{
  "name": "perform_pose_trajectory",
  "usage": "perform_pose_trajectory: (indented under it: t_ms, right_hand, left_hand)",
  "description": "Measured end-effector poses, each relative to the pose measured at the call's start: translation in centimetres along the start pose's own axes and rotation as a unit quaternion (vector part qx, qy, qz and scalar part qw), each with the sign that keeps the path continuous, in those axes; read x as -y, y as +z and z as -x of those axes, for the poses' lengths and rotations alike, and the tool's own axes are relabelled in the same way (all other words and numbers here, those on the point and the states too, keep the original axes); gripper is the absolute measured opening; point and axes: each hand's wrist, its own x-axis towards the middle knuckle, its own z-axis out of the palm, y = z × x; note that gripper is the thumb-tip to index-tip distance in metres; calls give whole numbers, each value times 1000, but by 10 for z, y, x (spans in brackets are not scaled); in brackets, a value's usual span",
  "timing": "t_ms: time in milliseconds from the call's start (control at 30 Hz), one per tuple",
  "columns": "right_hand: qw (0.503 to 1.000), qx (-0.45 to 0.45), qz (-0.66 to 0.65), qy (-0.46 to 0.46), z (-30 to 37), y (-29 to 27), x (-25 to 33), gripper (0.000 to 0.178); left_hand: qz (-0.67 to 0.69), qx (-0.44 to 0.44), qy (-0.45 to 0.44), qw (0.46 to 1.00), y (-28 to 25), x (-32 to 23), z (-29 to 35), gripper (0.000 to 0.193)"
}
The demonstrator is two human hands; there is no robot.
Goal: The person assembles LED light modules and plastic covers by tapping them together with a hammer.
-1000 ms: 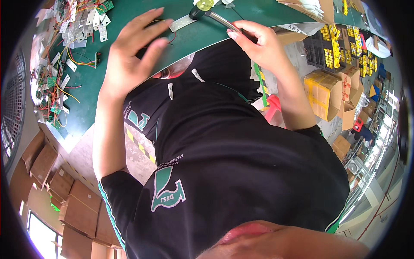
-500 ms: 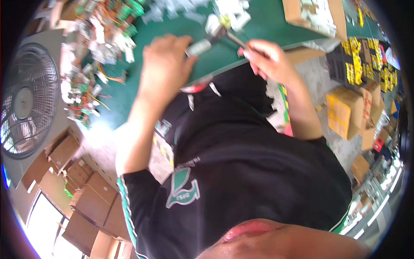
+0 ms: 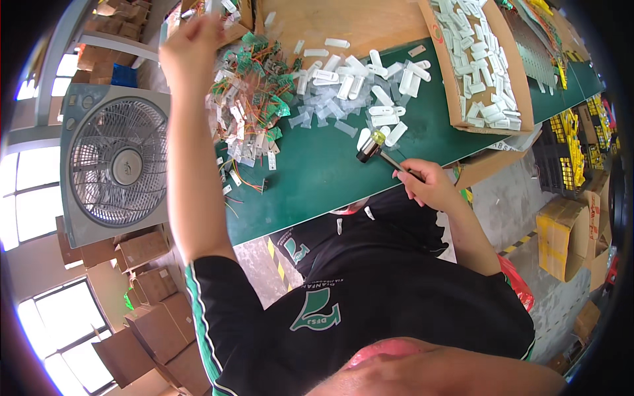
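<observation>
My right hand (image 3: 430,183) grips the handle of a small mallet (image 3: 389,158). The mallet's head, black with a clear yellow face, rests over the green tabletop beside some white plastic housings (image 3: 395,134). My left hand (image 3: 191,53) is raised at the far left, over a cardboard box (image 3: 239,28) with white pieces in it. Its fingers point away and are blurred, so whether they hold anything is hidden. Below that hand lies a tangled heap of wired green circuit boards and white connector strips (image 3: 254,112). Frosted clear plastic pieces (image 3: 323,109) spread out in the middle.
A shallow carton (image 3: 456,99) full of white housings stands at the right of the green table (image 3: 297,191). A grey box fan (image 3: 125,165) is close by my left arm. Cardboard boxes (image 3: 568,237) sit on the floor at the right, with yellow-and-black crates (image 3: 564,148) behind.
My left hand has gone from near the mallet, where it held a white housing, up and left to the box. The mallet stays in my right hand, lower in view. The view has shifted.
</observation>
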Motion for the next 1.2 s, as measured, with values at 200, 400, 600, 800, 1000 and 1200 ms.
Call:
perform_pose_trajectory:
  t_ms: [200,400,600,800,1000,1200]
  right_hand:
    - [999,35,19,-24,-6,4,8,22]
    - [999,-27,-10,-23,-1,5,-8,25]
    - [988,-36,105,-104,-4,1,-12,26]
    - [985,-29,122,-114,-6,-1,-21,30]
    - [979,-64,140,-136,-3,1,-31,30]
    - [980,-61,125,-146,-2,2,-29,31]
  left_hand:
    - [-129,-55,-26,990,2,131,-156,51]
    - [-25,-109,87,990,62,105,-58,30]
    - [60,188,73,978,124,11,104,16]
    - [79,273,131,950,160,-30,160,25]
    - [33,326,145,934,154,-52,169,32]
    - [4,311,152,938,154,-52,176,31]
